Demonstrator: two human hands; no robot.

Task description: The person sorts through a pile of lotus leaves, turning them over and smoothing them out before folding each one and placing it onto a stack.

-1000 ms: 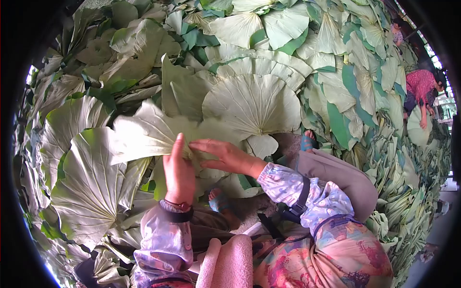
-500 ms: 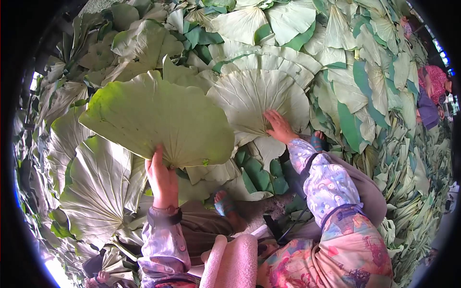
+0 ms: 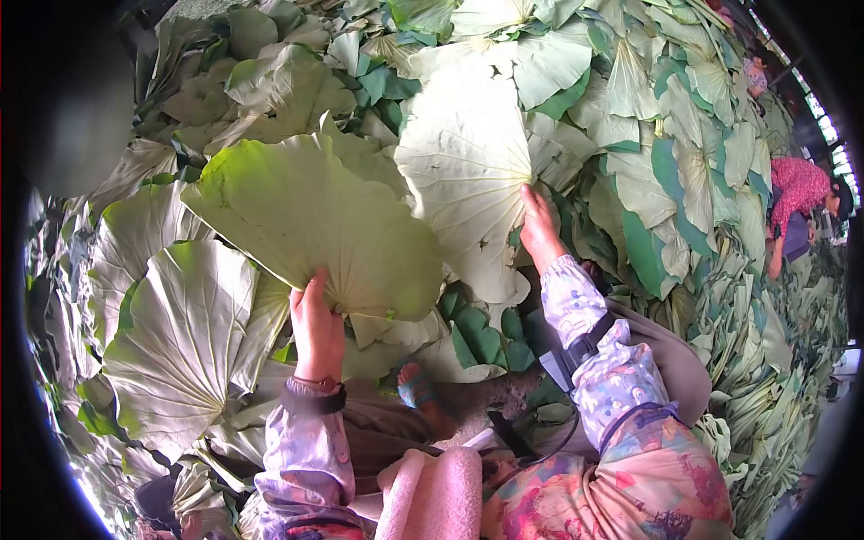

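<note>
My left hand (image 3: 318,328) pinches a broad yellow-green lotus leaf (image 3: 315,225) near the point where its veins meet, holding it up in front of me. Right of it, my right hand (image 3: 540,225) grips a paler lotus leaf (image 3: 463,162) at its right edge, thumb and fingers closed on it. This leaf stands raised and is pierced by a few small holes. The two leaves come close together in the middle of the view. Part of the fingers on each hand is hidden behind its leaf.
Overlapping lotus leaves (image 3: 184,337) surround me, piled left, ahead and right. A sandaled foot (image 3: 416,385) shows below the held leaves. A person in a red patterned top (image 3: 799,193) bends over at the far right. A pink towel (image 3: 441,495) hangs at my front.
My right hand has gone from lying on a pale leaf to gripping one and lifting it. The left-hand leaf stays held, slightly further right. The person at right has bent forward.
</note>
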